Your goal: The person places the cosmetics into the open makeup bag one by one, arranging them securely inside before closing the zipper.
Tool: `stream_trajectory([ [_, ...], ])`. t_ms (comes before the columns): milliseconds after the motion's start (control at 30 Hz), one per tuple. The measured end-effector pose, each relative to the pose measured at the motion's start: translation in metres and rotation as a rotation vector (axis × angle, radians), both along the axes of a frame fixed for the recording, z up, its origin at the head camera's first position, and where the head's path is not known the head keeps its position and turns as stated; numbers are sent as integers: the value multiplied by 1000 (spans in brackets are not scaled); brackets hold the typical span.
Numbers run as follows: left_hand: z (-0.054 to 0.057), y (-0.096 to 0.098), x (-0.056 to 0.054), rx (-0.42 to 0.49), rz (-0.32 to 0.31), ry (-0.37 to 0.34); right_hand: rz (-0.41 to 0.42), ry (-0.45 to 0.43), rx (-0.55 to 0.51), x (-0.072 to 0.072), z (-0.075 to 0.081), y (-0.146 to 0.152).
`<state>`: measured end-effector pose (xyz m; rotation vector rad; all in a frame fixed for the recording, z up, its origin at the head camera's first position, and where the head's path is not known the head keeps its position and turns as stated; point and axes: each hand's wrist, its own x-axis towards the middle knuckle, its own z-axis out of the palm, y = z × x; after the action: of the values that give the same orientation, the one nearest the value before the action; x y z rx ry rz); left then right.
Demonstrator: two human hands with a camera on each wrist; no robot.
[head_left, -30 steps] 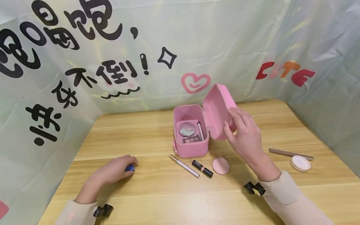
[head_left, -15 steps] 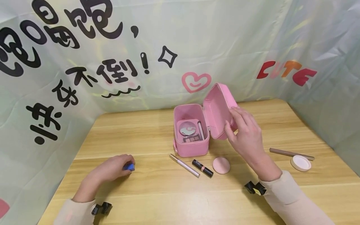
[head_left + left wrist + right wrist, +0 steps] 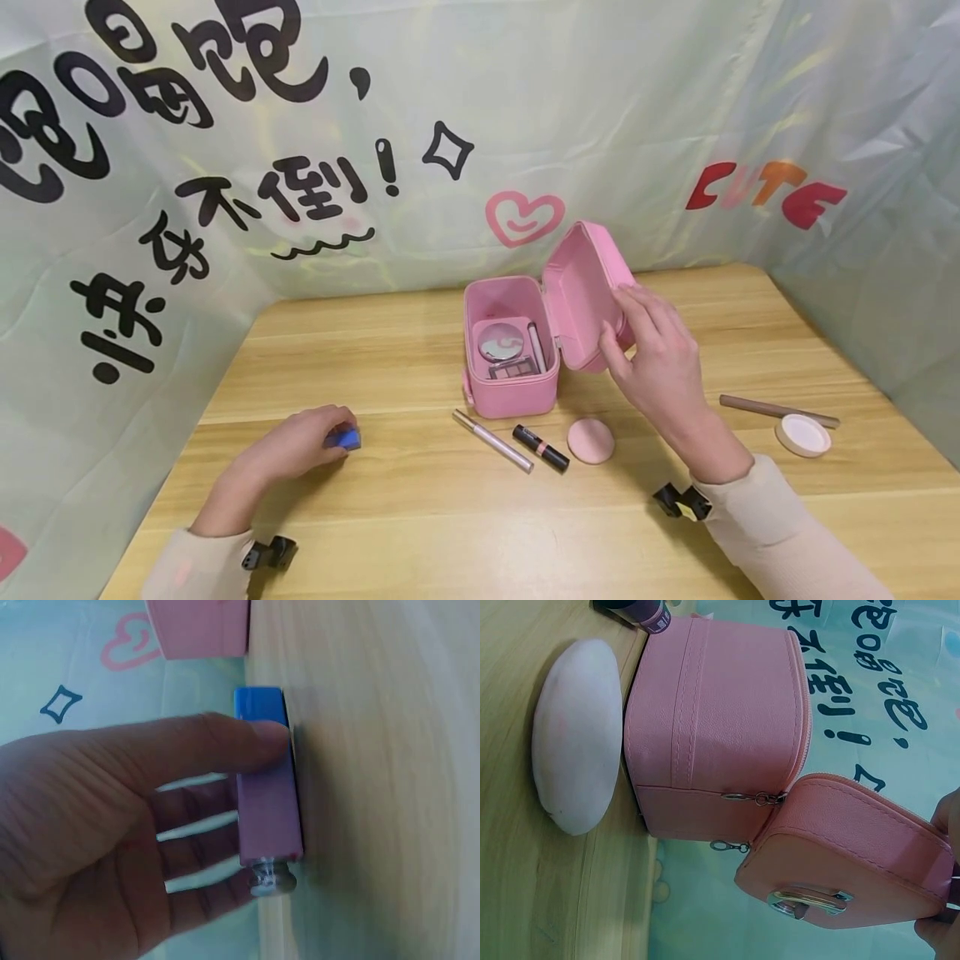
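At the table's left, my left hand pinches a small rectangular bottle between thumb and fingers. The bottle fades from blue to pink and has a silvery knob at one end; the thumb covers part of it. Only its blue end shows in the head view. My right hand grips the edge of the raised lid of a pink makeup case. Inside the case are a round compact, a small palette and a slim tube.
In front of the case lie a silver-pink pen-like tube, a black lipstick tube and a round powder puff. Further right, a brown stick lies by a round white lid. A printed cloth hangs behind the table.
My left hand has turned and shifted slightly, so more of the bottle's blue end shows. The right hand and the case lid have stayed in place.
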<state>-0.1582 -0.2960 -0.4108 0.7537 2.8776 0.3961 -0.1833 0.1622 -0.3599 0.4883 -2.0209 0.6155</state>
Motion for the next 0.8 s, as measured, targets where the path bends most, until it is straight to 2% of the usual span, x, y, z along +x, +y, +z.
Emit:
stream_trajectory([
  [233, -1, -8, -2, -8, 20, -21, -2, 0, 1, -1, 0, 0],
  [333, -1, -8, -2, 10, 13, -4, -3, 2, 1, -1, 0, 0],
  [600, 4, -3, -2, 65, 58, 122, 2, 11, 2, -1, 0, 0],
  [800, 6, 1, -2, 100, 60, 187, 2, 14, 1, -2, 0, 0],
])
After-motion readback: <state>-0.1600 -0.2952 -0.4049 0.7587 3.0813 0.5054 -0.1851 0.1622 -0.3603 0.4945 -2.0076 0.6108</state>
